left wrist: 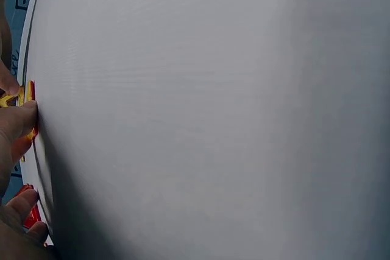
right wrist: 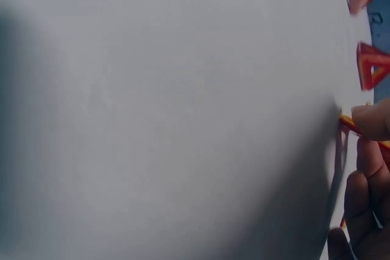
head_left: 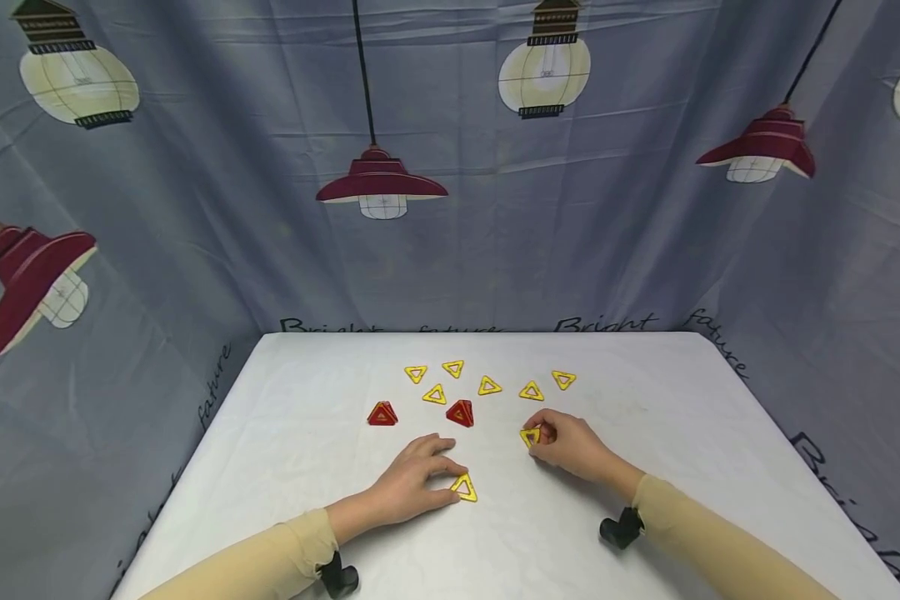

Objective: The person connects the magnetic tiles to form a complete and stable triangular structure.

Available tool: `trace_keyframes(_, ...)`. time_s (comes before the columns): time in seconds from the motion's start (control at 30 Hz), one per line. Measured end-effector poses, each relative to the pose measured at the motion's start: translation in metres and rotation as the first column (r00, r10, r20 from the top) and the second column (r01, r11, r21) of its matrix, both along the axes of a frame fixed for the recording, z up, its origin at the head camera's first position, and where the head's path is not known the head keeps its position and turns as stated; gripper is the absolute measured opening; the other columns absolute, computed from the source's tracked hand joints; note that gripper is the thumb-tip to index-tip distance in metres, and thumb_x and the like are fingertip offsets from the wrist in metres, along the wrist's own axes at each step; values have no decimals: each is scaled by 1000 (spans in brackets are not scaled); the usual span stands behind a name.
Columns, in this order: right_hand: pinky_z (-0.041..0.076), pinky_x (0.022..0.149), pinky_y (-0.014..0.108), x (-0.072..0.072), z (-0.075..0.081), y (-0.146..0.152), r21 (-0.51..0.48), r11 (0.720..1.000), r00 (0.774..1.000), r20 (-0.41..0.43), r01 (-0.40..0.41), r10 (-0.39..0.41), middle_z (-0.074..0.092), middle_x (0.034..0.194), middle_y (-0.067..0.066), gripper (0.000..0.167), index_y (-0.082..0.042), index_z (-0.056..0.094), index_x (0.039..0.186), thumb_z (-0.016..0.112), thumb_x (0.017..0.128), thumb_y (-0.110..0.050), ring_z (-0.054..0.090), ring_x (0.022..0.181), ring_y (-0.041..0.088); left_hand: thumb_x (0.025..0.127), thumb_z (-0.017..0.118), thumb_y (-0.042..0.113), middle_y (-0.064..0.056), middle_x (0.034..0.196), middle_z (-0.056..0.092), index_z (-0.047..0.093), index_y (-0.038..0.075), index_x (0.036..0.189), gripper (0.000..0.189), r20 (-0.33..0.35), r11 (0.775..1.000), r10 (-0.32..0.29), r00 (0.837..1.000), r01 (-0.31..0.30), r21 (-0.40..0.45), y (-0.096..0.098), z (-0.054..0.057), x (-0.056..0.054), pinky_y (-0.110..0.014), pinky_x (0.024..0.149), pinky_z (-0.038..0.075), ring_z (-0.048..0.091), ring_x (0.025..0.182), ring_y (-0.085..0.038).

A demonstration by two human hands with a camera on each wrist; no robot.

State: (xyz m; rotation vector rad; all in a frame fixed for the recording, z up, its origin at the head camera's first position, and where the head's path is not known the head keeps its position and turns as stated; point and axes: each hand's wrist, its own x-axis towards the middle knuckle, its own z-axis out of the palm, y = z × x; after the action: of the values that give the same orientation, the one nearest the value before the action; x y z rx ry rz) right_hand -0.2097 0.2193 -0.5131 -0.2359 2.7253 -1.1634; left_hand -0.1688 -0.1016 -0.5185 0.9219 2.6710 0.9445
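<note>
Near the front middle of the table, my left hand point(head_left: 412, 482) pinches a yellow triangular frame tile point(head_left: 472, 490) between thumb and index finger, its other fingers spread. Farther right, my right hand point(head_left: 573, 448) holds another yellow triangular tile point(head_left: 525, 437) by its right side with thumb and fingertips. The left wrist view shows the left tile point(left wrist: 31, 92) edge-on, with reddish edging. In the right wrist view, the thumb presses on the right tile point(right wrist: 347, 120), most of which the hand hides. Two red pyramid-shaped pieces point(head_left: 382, 416) point(head_left: 461, 414) stand beyond the left hand.
Several more yellow triangular tiles point(head_left: 487, 380) lie scattered toward the back of the white table point(head_left: 330, 375), the rightmost tile point(head_left: 572, 377) beyond my right hand. A grey curtain point(head_left: 457, 267) printed with lamps hangs around the table's back and sides.
</note>
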Motion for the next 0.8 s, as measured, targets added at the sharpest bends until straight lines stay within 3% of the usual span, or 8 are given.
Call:
trace_keyframes(0.57,43,62,27,29,4,-28,54,985,987,-2,-161,162,57,81,-4,29,-20,70,110,83,85,-14,53,75,13,94,75,32,-3,154,46,71,28,132,39,-18,999,-4,1000,3,-46,8,-1,-7,-55,118,26,30,149,-30)
trace_keyframes(0.8,44,65,28,36,8,-39,73,974,976,-21,-217,219,58,81,-8,27,-19,71,108,84,85,-18,53,75,12,93,76,31,-3,153,49,75,26,123,30,-2,1000,25,1000,-25,-11,10,0,-7,-55,118,26,31,148,-30)
